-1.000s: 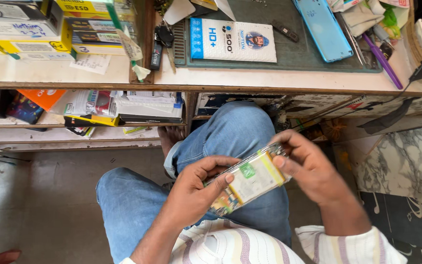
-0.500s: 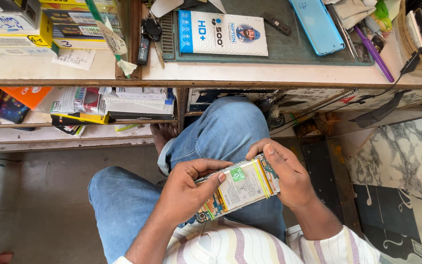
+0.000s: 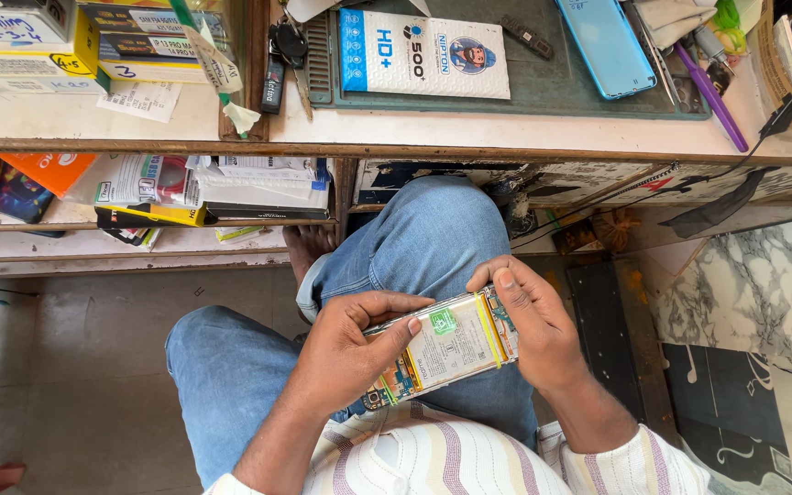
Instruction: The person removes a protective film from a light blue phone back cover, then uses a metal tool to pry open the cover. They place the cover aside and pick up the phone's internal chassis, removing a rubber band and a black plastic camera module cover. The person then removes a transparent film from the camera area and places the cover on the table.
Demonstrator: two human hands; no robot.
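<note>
i have drawn the opened phone [image 3: 442,348] closer over my lap, left hand [image 3: 350,353] and right hand [image 3: 533,335] both clamped on its ends.

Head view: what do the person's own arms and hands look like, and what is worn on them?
Both the left hand and right hand are bare: no gloves, rings or watch visible. Forearms are uncovered; cream sleeves with mauve stripes are pushed up near the elbows.

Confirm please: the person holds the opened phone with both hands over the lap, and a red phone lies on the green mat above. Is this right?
Not quite. In the head view the phone lying on the green mat is light blue, not red. Both hands, left and right, do hold the opened phone.
</note>
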